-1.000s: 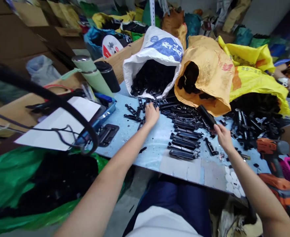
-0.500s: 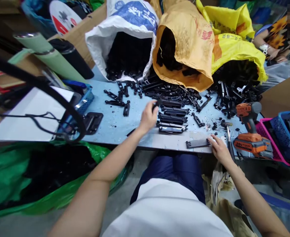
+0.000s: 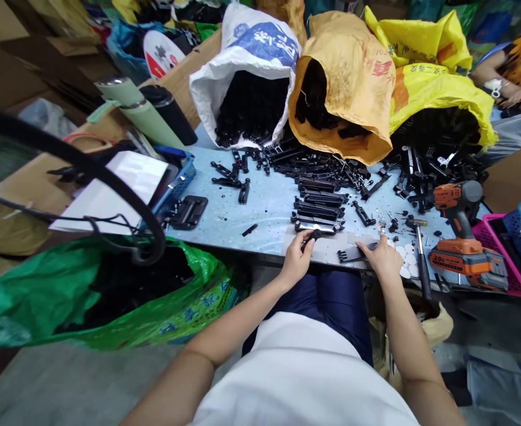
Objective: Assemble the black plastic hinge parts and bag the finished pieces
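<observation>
While your left hand [image 3: 298, 258] pinches a small black part [image 3: 316, 234] and your right hand [image 3: 385, 259] pinches the pronged black strip [image 3: 351, 254] at the table [image 3: 218, 220]'s near edge, keep the strip level and steady.

The left arm [image 3: 238, 325] slants forward and inward, bent at the elbow; the right arm [image 3: 405, 328] reaches forward, its forearm leaning slightly left. The left hand [image 3: 297, 258] pinches between thumb and fingers, while the right hand [image 3: 384, 258] is back upward, fingers pointing left.
</observation>
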A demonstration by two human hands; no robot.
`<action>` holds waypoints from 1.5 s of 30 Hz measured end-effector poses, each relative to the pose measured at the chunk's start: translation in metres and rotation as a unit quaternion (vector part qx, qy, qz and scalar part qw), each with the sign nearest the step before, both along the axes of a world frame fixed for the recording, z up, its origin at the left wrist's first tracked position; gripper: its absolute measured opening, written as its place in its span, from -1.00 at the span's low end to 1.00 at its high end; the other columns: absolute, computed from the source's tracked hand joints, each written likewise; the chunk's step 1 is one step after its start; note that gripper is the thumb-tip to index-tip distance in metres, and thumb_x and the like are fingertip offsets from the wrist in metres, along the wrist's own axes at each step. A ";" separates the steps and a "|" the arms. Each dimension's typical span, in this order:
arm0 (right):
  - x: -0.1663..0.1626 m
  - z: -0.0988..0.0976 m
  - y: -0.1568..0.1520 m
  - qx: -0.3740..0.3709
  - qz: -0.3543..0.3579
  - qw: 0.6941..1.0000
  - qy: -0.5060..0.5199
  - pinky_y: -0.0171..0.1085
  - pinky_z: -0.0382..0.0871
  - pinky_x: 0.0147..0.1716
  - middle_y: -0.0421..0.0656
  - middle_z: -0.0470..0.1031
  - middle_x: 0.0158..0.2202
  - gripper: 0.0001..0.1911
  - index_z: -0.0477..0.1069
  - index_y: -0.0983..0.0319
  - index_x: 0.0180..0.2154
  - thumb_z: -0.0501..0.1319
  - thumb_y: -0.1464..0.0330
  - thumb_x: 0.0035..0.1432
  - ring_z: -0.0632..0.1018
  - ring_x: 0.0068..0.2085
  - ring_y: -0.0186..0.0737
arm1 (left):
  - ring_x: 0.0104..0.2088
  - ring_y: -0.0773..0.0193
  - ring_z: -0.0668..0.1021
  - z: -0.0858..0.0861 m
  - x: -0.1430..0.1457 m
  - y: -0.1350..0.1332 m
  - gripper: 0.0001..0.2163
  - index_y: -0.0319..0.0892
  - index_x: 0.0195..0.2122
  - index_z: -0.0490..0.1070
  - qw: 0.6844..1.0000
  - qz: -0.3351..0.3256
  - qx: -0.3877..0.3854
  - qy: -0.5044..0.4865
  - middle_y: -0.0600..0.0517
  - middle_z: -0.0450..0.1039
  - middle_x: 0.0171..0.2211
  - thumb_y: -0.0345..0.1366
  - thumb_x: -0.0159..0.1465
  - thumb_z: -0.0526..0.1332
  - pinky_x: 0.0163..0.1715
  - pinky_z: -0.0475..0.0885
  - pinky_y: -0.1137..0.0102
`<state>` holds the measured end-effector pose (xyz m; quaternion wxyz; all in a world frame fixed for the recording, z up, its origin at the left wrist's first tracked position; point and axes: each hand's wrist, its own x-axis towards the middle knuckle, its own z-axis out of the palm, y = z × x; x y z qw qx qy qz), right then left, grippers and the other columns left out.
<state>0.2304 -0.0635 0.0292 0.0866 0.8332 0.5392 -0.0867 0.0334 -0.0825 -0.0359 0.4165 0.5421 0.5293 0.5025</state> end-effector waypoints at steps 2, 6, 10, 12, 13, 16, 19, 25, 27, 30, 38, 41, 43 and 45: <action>-0.003 -0.001 -0.001 -0.016 0.003 1.000 0.013 -0.09 0.31 -0.23 0.13 0.42 -0.19 -0.36 0.25 0.37 0.03 -0.02 -0.01 0.14 0.48 -0.15 0.10 | -0.30 0.32 0.49 -0.001 0.003 -0.003 -0.75 -0.18 -0.09 0.32 1.000 -0.002 0.007 -0.002 -0.06 0.43 -0.18 -0.21 0.25 0.06 -0.27 0.41 0.41; -0.004 -0.008 0.005 0.040 0.034 0.998 0.034 -0.08 0.32 -0.17 0.15 0.32 -0.04 -0.43 0.18 0.32 0.12 0.07 0.15 0.14 0.41 -0.03 0.09 | -0.34 0.34 0.48 0.002 0.009 -0.004 -0.74 -0.18 -0.09 0.33 1.000 -0.013 0.016 -0.010 -0.05 0.43 -0.22 -0.20 0.25 0.09 -0.30 0.42 0.42; 0.001 -0.015 0.010 0.143 0.089 0.971 0.169 -0.02 0.28 -0.07 0.11 0.36 -0.09 -0.49 0.25 0.35 0.08 0.06 0.22 0.15 0.40 -0.03 0.04 | -0.45 0.41 0.46 0.009 0.012 -0.005 -0.73 -0.18 -0.07 0.34 0.999 -0.021 0.006 -0.027 0.00 0.42 -0.30 -0.21 0.26 0.08 -0.40 0.41 0.48; -0.004 -0.019 0.008 0.210 0.142 0.907 0.336 -0.08 0.34 -0.10 0.01 0.40 -0.13 -0.53 0.30 0.27 0.05 0.00 0.18 0.18 0.44 -0.11 -0.09 | -0.50 0.44 0.43 0.013 0.013 -0.007 -0.72 -0.17 -0.04 0.34 0.999 -0.039 0.004 -0.035 0.02 0.41 -0.33 -0.20 0.26 0.08 -0.44 0.40 0.50; -0.010 -0.021 0.006 0.225 0.146 0.865 0.425 -0.12 0.39 -0.17 -0.04 0.42 -0.16 -0.51 0.30 0.23 0.05 -0.02 0.12 0.18 0.47 -0.19 -0.14 | -0.51 0.44 0.43 0.016 0.014 -0.007 -0.71 -0.17 -0.02 0.33 0.998 -0.048 0.007 -0.036 0.02 0.40 -0.33 -0.20 0.26 0.08 -0.44 0.40 0.50; -0.034 -0.025 0.000 0.193 0.079 0.758 0.618 -0.22 0.47 -0.43 -0.12 0.44 -0.27 -0.39 0.27 0.19 0.08 -0.01 -0.03 0.11 0.47 -0.45 -0.28 | -0.42 0.38 0.46 0.026 0.017 -0.008 -0.69 -0.16 0.01 0.33 0.998 -0.056 0.032 -0.026 -0.01 0.38 -0.29 -0.21 0.26 0.08 -0.35 0.42 0.45; -0.051 -0.026 -0.003 0.133 0.052 0.714 0.685 -0.26 0.45 -0.53 -0.15 0.45 -0.36 -0.32 0.26 0.20 0.09 0.01 -0.08 0.07 0.43 -0.55 -0.34 | -0.25 0.29 0.48 0.034 0.016 -0.006 -0.69 -0.15 0.01 0.34 0.997 -0.048 0.056 0.009 -0.03 0.38 -0.25 -0.24 0.26 0.06 -0.18 0.41 0.38; -0.033 -0.024 0.003 0.124 0.229 0.734 0.627 -0.36 0.41 -0.56 -0.12 0.40 -0.22 -0.44 0.32 0.15 0.04 0.06 -0.01 0.10 0.41 -0.53 -0.43 | -0.22 0.25 0.48 0.038 0.007 -0.013 -0.69 -0.14 0.01 0.36 0.988 -0.043 0.070 0.132 -0.03 0.39 -0.27 -0.28 0.26 0.04 -0.20 0.40 0.38; -0.025 -0.022 0.007 0.132 0.304 0.743 0.582 -0.36 0.42 -0.51 -0.13 0.39 -0.23 -0.48 0.32 0.15 0.04 0.07 0.04 0.13 0.41 -0.49 -0.42 | -0.29 0.27 0.49 0.033 0.008 -0.018 -0.70 -0.13 -0.01 0.37 0.983 -0.033 0.075 0.162 -0.02 0.39 -0.30 -0.28 0.26 0.04 -0.30 0.41 0.42; -0.025 -0.020 0.006 0.180 0.352 0.756 0.522 -0.30 0.43 -0.36 -0.12 0.39 -0.28 -0.50 0.30 0.19 0.06 0.04 0.07 0.18 0.44 -0.37 -0.35 | -0.37 0.32 0.47 0.027 0.012 -0.021 -0.71 -0.12 -0.02 0.38 0.980 -0.011 0.101 0.170 0.00 0.36 -0.35 -0.29 0.27 0.02 -0.40 0.40 0.46; -0.060 -0.035 -0.040 0.111 0.426 0.738 0.511 -0.31 0.41 -0.31 -0.11 0.49 -0.32 -0.47 0.47 0.18 -0.15 0.02 -0.05 0.10 0.50 -0.30 -0.26 | -0.28 0.31 0.45 0.060 -0.002 0.014 -0.71 -0.13 -0.04 0.41 0.978 0.042 0.164 0.123 -0.01 0.36 -0.31 -0.24 0.29 0.01 -0.24 0.38 0.42; -0.047 -0.026 -0.026 0.183 0.145 0.786 0.573 -0.30 0.43 -0.47 -0.13 0.47 -0.36 -0.40 0.39 0.17 -0.03 -0.01 -0.08 0.09 0.47 -0.47 -0.31 | -0.25 0.30 0.46 0.063 -0.006 0.014 -0.69 -0.14 -0.02 0.38 0.986 0.018 0.139 0.089 -0.02 0.38 -0.29 -0.23 0.29 0.00 -0.20 0.38 0.40; -0.041 -0.017 -0.011 0.157 0.065 0.759 0.628 -0.33 0.39 -0.59 -0.18 0.45 -0.45 -0.31 0.31 0.20 0.05 0.03 -0.10 0.03 0.43 -0.56 -0.34 | -0.28 0.30 0.47 0.058 -0.001 0.009 -0.69 -0.15 -0.02 0.39 0.992 -0.023 0.106 0.059 -0.01 0.39 -0.32 -0.23 0.29 0.00 -0.20 0.39 0.39; -0.042 -0.009 -0.001 0.124 0.057 0.727 0.673 -0.36 0.37 -0.63 -0.20 0.43 -0.49 -0.25 0.25 0.22 0.10 0.04 -0.11 0.01 0.42 -0.60 -0.36 | -0.28 0.29 0.48 0.052 0.007 0.003 -0.69 -0.17 -0.01 0.38 0.995 -0.046 0.085 0.033 -0.02 0.39 -0.32 -0.23 0.29 0.01 -0.20 0.40 0.38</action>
